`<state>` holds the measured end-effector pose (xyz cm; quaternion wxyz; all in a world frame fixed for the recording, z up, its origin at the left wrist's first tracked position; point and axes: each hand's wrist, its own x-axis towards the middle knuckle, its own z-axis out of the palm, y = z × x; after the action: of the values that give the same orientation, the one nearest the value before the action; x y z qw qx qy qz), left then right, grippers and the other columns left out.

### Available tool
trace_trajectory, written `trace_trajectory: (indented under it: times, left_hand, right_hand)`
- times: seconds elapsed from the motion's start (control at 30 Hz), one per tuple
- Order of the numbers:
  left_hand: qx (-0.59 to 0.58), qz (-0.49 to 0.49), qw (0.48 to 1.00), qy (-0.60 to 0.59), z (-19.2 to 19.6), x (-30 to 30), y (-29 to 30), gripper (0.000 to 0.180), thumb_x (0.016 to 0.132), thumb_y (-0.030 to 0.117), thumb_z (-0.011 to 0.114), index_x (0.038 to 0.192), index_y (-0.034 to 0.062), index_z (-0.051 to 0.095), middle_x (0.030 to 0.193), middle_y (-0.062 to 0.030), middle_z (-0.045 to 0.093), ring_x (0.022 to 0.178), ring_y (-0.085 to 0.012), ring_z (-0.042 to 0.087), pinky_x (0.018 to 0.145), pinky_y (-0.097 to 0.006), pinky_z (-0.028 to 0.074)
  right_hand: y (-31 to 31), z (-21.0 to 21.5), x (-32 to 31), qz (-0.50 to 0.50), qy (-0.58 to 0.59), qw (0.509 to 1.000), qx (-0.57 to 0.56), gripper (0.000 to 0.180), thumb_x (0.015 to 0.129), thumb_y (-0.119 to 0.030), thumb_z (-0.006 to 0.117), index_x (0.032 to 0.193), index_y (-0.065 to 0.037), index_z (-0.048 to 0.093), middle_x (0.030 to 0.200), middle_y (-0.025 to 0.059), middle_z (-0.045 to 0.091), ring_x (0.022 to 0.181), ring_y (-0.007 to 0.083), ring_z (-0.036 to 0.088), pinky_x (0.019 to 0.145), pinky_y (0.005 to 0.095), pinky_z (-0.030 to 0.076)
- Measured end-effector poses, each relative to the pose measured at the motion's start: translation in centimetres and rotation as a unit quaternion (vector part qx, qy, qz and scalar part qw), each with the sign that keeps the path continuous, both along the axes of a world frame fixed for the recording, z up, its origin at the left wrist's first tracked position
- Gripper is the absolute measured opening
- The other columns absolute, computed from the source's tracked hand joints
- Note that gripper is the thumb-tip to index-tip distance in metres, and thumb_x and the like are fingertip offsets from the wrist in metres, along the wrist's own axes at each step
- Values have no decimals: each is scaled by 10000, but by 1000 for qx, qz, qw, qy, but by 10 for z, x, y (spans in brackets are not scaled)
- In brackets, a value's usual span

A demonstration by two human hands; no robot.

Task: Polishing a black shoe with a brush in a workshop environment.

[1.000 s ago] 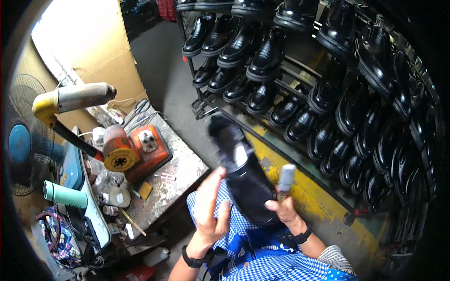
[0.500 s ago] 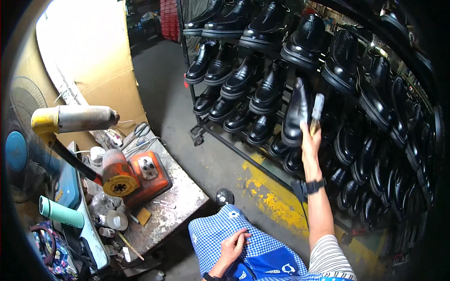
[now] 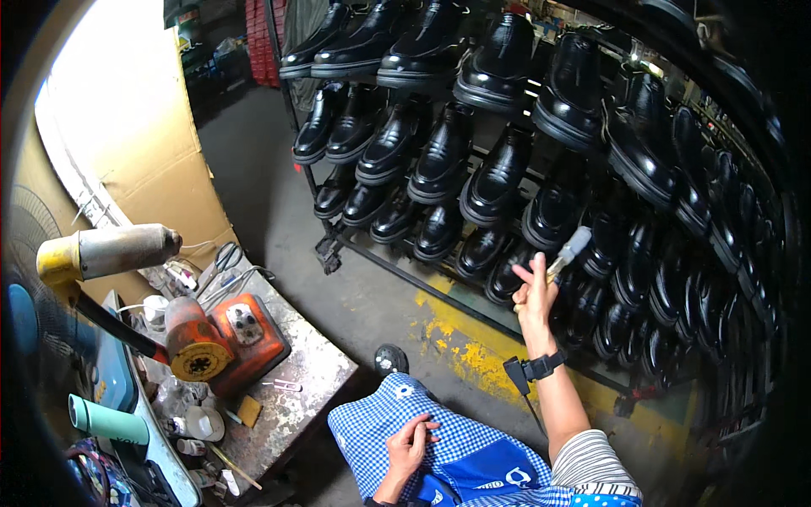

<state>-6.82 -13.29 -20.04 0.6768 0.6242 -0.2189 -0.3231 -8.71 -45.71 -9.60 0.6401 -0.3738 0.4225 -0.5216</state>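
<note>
My right hand (image 3: 536,296) is closed around a brush (image 3: 571,250) with pale bristles and a light handle, its bristle end pointing up and to the right. It hovers in front of the lower tiers of a rack of black shoes. Just above the bristles sits a glossy black shoe (image 3: 553,207), and another black shoe (image 3: 498,177) stands to its left. My left hand (image 3: 408,448) lies on the blue checked apron (image 3: 380,422) over my lap. Its fingers are loosely bent and apart, with nothing in them.
At left, a worn table (image 3: 308,359) carries an orange machine (image 3: 241,338) with a yellow and grey nozzle (image 3: 127,249), scissors (image 3: 224,255) and small jars (image 3: 203,422). A green bottle (image 3: 108,420) and a fan (image 3: 34,228) are farther left. Cardboard (image 3: 156,135) stands behind the table.
My right hand has come away from a shoe on the rack, moving down and toward me with the brush. The view has turned slightly right. My left hand stays on the apron.
</note>
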Motion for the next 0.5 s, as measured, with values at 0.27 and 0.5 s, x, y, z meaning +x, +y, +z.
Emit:
trace_trajectory:
  times: [0.27, 0.5]
  left_hand:
    - [-8, 3, 1000, 6, 5, -6, 0, 237, 928, 81, 400, 1048, -67, 541, 856, -140, 645, 650, -137, 620, 600, -244, 533]
    - [-24, 39, 998, 42, 1, -16, 4, 222, 914, 60, 419, 1032, -75, 550, 847, -141, 648, 661, -145, 632, 600, -241, 532]
  right_hand:
    - [-56, 40, -4, 47, -32, 994, 93, 661, 687, -575, 644, 1097, -83, 477, 889, 132, 601, 402, 68, 344, 405, 213, 350]
    - [-30, 29, -27, 108, -202, 969, 89, 298, 772, -394, 629, 831, -121, 527, 655, 1, 548, 359, 73, 293, 372, 225, 260]
